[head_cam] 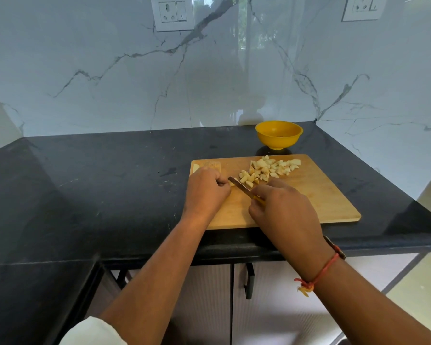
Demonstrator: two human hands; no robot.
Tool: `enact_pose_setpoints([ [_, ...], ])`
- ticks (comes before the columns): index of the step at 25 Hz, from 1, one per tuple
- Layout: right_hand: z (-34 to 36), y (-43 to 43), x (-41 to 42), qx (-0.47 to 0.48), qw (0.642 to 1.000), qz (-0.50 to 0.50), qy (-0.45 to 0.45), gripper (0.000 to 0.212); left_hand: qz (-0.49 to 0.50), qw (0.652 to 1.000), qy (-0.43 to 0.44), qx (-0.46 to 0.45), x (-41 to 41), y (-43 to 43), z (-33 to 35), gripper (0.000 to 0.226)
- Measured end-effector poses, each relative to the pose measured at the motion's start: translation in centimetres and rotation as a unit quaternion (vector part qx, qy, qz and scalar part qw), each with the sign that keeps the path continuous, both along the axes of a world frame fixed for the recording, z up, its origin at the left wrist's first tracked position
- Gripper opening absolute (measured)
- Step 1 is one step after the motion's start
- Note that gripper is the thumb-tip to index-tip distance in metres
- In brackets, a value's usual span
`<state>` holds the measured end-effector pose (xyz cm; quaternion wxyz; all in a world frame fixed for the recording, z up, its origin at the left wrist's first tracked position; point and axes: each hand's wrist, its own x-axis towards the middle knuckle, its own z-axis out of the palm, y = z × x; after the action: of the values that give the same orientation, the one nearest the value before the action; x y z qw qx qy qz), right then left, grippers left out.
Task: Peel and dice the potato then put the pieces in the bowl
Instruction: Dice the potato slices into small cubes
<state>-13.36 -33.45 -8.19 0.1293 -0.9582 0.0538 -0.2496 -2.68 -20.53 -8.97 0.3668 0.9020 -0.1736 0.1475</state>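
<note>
Left hand (207,192) hold hidden; right hand (284,212) grips knife (239,186)

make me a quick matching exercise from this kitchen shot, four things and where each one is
Things:
1. bowl
2. potato pieces
3. knife
4. cutting board

Places:
a. gripped in the right hand
b. piled on the far part of the board
c. behind the board, close to the wall
d. flat on the dark counter, under the pieces

Pairs: 1-c, 2-b, 3-a, 4-d
</note>
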Motion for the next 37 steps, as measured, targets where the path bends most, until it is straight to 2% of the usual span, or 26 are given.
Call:
enact_pose_setpoints([
  [13,0.3,0.9,1.9,0.002,0.999,0.019,0.044,0.024,-0.012,1.0,0.008,0.002,0.1,0.0,-0.1,0.01],
  [21,0.1,0.0,-0.2,-0.095,0.995,0.013,0.034,0.022,-0.012,1.0,0.018,-0.01,0.3,0.1,-0.1,0.008],
  [26,0.1,-0.1,-0.4,-0.042,0.999,-0.012,-0.002,0.021,-0.002,1.0,0.021,-0.017,0.4,0.2,-0.2,0.009],
  [37,0.5,0.9,0.5,-0.002,1.0,0.011,0.029,0.022,0.003,0.999,0.041,-0.015,0.7,-0.1,-0.3,0.012],
])
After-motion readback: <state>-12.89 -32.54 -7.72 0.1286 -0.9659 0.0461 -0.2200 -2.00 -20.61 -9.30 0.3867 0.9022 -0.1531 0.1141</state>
